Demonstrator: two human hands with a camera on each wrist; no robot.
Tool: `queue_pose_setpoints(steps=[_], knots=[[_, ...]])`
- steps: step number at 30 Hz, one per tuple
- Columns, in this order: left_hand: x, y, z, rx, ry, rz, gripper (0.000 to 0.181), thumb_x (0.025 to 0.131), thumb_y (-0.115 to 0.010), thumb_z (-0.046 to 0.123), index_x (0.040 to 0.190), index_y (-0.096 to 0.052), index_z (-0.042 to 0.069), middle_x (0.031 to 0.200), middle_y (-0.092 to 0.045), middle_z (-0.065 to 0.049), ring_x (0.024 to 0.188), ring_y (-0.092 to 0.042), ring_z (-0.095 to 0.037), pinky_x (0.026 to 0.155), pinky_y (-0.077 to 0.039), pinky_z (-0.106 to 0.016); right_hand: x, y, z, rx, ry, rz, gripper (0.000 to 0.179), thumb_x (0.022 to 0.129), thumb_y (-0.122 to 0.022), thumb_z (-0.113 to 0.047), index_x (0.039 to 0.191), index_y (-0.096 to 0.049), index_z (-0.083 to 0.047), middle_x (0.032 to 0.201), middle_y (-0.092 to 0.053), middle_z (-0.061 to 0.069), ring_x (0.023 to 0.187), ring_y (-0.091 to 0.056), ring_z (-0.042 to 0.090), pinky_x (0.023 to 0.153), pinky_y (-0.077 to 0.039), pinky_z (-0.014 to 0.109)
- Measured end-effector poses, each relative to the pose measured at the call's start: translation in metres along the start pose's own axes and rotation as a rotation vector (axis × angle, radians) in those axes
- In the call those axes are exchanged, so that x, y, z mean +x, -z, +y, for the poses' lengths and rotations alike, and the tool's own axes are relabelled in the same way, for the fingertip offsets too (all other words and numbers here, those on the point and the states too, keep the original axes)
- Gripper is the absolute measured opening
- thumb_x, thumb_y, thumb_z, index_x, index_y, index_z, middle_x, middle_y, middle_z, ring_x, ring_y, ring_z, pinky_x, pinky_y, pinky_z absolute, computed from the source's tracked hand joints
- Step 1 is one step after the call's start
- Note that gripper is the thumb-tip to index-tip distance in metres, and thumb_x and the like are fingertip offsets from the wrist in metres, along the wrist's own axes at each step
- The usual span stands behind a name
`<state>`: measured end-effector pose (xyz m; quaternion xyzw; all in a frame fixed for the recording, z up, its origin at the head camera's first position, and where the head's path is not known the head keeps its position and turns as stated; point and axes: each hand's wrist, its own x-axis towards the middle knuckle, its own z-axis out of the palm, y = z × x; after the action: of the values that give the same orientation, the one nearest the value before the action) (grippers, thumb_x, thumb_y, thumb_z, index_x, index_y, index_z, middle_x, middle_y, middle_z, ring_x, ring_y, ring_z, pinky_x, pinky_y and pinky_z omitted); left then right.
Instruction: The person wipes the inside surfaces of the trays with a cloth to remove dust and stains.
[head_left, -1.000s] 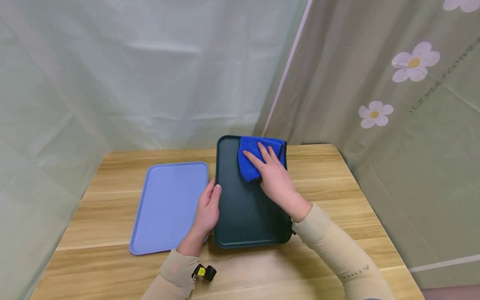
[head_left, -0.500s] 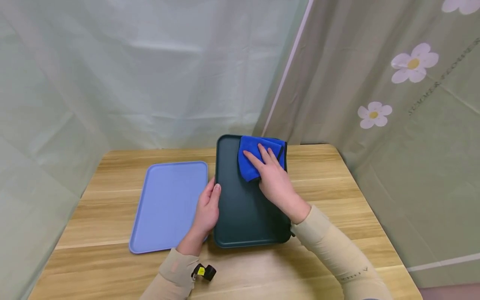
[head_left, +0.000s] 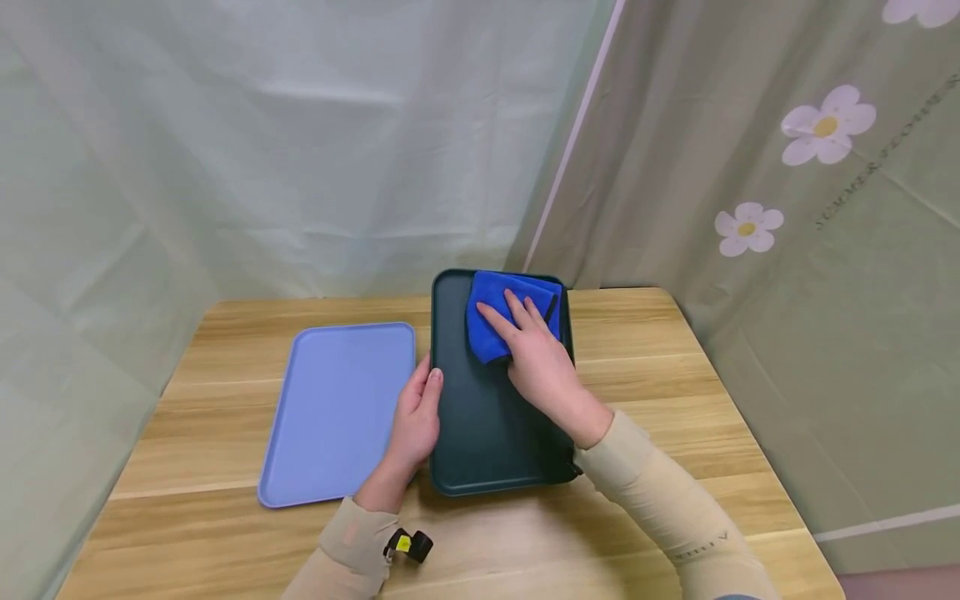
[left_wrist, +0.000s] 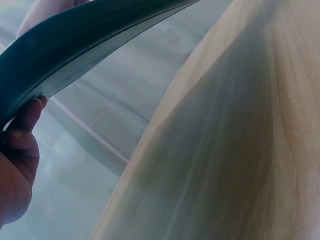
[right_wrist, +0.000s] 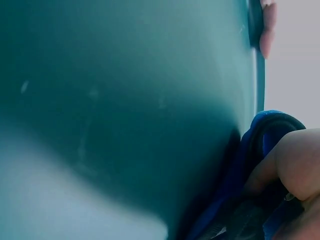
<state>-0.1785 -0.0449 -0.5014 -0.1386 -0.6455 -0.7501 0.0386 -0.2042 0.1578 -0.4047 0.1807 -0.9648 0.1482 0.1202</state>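
Note:
In the head view, a dark green rectangular tray (head_left: 495, 442) is held tilted above the table, long sides running away from me. My left hand (head_left: 416, 421) grips its left edge, thumb on the upper side. The left wrist view shows the tray's underside (left_wrist: 112, 50) apart from the table, with fingertips (left_wrist: 34, 112) beneath the rim. A folded blue cloth (head_left: 487, 325) with black trim lies on the tray's far right part. Spread, straight fingers of my right hand (head_left: 543, 362) press it down. Cloth also shows beside that hand (right_wrist: 300, 165) in the right wrist view.
A light blue tray (head_left: 337, 417) lies flat on the wooden table (head_left: 667, 375), left of the green one. Pale curtains (head_left: 360, 150) hang behind and on both sides. A black strap with a yellow label (head_left: 405, 544) sits at the left cuff.
My right hand and the blue cloth have slid slightly left across the green tray, baring its far right corner. The left hand keeps its hold almost unmoved.

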Motion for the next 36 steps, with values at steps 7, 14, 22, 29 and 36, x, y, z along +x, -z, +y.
queue_pose_setpoints(steps=[7, 14, 22, 29, 36], knots=[[-0.001, -0.001, 0.000, -0.015, 0.016, -0.025, 0.053, 0.118, -0.042, 0.023, 0.166, -0.034, 0.002, 0.165, -0.046, -0.011, 0.148, -0.047, -0.025, 0.114, -0.044, -0.024, 0.002, -0.002, -0.010, 0.040, 0.046, 0.001, 0.089, 0.088, -0.072, 0.014, 0.163, -0.049, -0.029, 0.170, -0.035, 0.018, 0.151, -0.036, 0.052, 0.097, -0.055, 0.065], [0.003, 0.001, -0.001, 0.015, 0.002, -0.038, 0.053, 0.119, -0.041, 0.023, 0.166, -0.034, 0.001, 0.167, -0.043, -0.011, 0.150, -0.043, -0.026, 0.118, -0.042, -0.034, 0.006, -0.003, -0.019, 0.055, 0.101, -0.003, 0.089, 0.087, -0.074, 0.015, 0.161, -0.051, -0.028, 0.170, -0.037, 0.017, 0.152, -0.036, 0.051, 0.092, -0.059, 0.061], [-0.001, 0.001, -0.003, 0.088, 0.042, -0.005, 0.055, 0.118, -0.040, 0.020, 0.164, -0.027, -0.008, 0.171, -0.030, -0.022, 0.159, -0.025, -0.033, 0.128, -0.023, -0.053, -0.002, -0.006, -0.023, 0.060, 0.156, -0.047, 0.089, 0.084, -0.080, 0.012, 0.160, -0.053, -0.028, 0.171, -0.035, 0.015, 0.154, -0.032, 0.050, 0.100, -0.055, 0.061], [-0.002, -0.001, -0.006, 0.067, 0.010, -0.029, 0.052, 0.119, -0.039, 0.017, 0.166, -0.029, -0.003, 0.171, -0.033, -0.015, 0.158, -0.028, -0.029, 0.128, -0.025, -0.042, -0.009, -0.008, -0.022, 0.065, 0.202, -0.074, 0.089, 0.084, -0.081, 0.012, 0.160, -0.054, -0.026, 0.172, -0.034, 0.014, 0.155, -0.029, 0.050, 0.101, -0.054, 0.061], [0.000, -0.002, -0.005, 0.032, -0.033, -0.038, 0.052, 0.119, -0.038, 0.016, 0.168, -0.029, 0.003, 0.172, -0.034, -0.006, 0.158, -0.029, -0.020, 0.124, -0.028, -0.025, -0.006, -0.006, -0.022, 0.057, 0.238, -0.066, 0.088, 0.084, -0.081, 0.012, 0.159, -0.055, -0.026, 0.171, -0.035, 0.014, 0.155, -0.029, 0.050, 0.099, -0.055, 0.061]])
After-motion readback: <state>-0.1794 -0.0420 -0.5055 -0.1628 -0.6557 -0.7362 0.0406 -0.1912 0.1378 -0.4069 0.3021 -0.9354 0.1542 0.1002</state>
